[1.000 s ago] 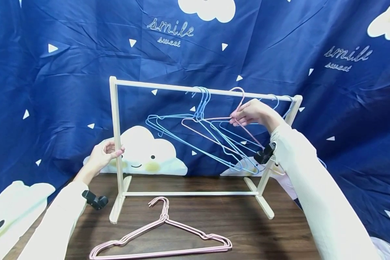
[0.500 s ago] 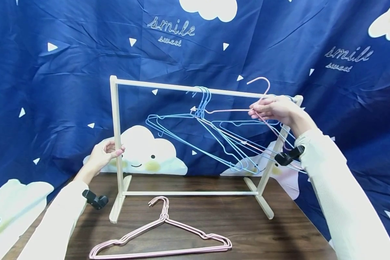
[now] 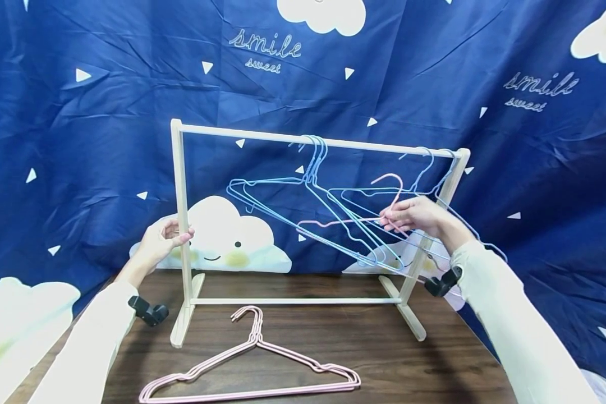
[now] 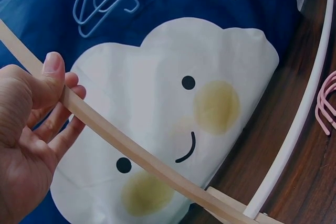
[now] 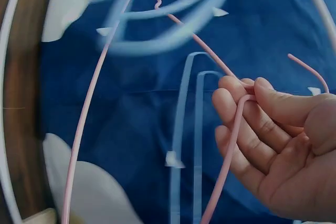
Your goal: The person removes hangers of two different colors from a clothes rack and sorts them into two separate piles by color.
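Note:
My left hand (image 3: 156,241) grips the left post (image 3: 180,179) of a pale wooden rack, thumb on one side and fingers behind, as the left wrist view also shows. With my right hand (image 3: 416,216) I pinch a pink wire hanger (image 3: 401,186) at its neck. The hanger's hook is off the rail (image 3: 262,134) and below it, pointing left. Its left shoulder reaches behind or among several blue hangers (image 3: 314,160) hung mid-rail; whether they touch cannot be told. In the right wrist view, thumb and fingertips hold the pink hanger (image 5: 226,163).
Two more blue hangers (image 3: 431,163) hang at the rail's right end, just behind my right hand. A stack of pink hangers (image 3: 288,352) lies on the brown wooden table (image 3: 384,370) in front of the rack. A blue cloth (image 3: 131,73) hangs behind.
The pink hanger's hook was on the rail. My right hand lifted it off, up and to the right, then lowered it below the rail. My left hand stays on the post.

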`<action>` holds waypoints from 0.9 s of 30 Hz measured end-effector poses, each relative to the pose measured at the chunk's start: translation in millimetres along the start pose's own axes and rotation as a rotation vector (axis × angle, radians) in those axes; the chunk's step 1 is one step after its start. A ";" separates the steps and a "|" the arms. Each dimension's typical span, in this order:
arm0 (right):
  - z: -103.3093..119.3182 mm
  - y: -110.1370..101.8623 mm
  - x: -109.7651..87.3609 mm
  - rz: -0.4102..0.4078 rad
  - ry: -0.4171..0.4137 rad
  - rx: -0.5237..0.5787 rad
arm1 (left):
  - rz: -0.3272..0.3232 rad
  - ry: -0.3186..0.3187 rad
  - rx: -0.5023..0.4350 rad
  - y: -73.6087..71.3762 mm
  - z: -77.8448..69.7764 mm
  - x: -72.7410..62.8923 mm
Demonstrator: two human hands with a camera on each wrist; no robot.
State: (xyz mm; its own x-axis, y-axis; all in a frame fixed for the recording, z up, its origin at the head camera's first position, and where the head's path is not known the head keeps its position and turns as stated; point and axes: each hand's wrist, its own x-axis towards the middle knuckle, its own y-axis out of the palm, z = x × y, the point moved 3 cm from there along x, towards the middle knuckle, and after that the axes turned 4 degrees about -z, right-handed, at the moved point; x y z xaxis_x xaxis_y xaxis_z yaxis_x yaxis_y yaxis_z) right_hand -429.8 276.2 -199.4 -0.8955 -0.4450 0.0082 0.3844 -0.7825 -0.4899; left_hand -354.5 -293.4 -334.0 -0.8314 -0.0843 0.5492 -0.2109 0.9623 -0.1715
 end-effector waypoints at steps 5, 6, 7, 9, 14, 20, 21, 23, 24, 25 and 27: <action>-31.6 19.2 6.5 0.009 0.049 0.016 | -0.001 0.002 0.012 1.0 -1.4 -0.4; -37.4 23.2 7.3 0.012 0.057 0.032 | -0.002 0.002 0.016 1.0 -1.5 -0.3; -43.7 27.2 8.4 0.020 0.061 0.055 | -0.002 0.002 0.016 0.9 -1.5 -0.3; -56.0 35.5 9.3 0.038 0.069 0.096 | -0.001 -0.003 0.015 0.8 -0.9 -0.3; -82.5 59.7 7.2 0.124 0.064 0.174 | 0.001 -0.009 0.031 0.3 0.5 -0.4; -104.5 95.0 11.3 0.372 0.007 0.186 | 0.000 -0.005 0.034 -0.4 -1.0 -0.9; -108.3 102.1 13.8 0.381 0.018 0.186 | -0.002 -0.004 0.032 -0.5 -1.3 -1.0; -114.4 117.8 18.7 0.362 0.056 0.188 | -0.002 -0.002 0.024 -0.2 -1.6 -1.1; -117.6 125.5 22.1 0.346 0.078 0.194 | -0.004 -0.002 0.018 0.0 -2.1 -1.2; -119.8 133.5 25.0 0.330 0.094 0.199 | -0.004 -0.003 0.015 0.1 -2.1 -1.1; -121.9 149.4 29.6 0.298 0.123 0.211 | -0.002 -0.003 0.010 0.3 -1.8 -0.9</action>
State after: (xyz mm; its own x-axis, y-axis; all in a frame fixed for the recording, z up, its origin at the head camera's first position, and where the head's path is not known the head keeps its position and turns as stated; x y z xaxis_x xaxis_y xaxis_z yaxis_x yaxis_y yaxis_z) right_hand -426.2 199.2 -378.6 -0.7527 -0.6210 -0.2187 0.6583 -0.7048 -0.2642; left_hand -352.9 -292.5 -333.0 -0.8327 -0.0868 0.5469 -0.2173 0.9596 -0.1785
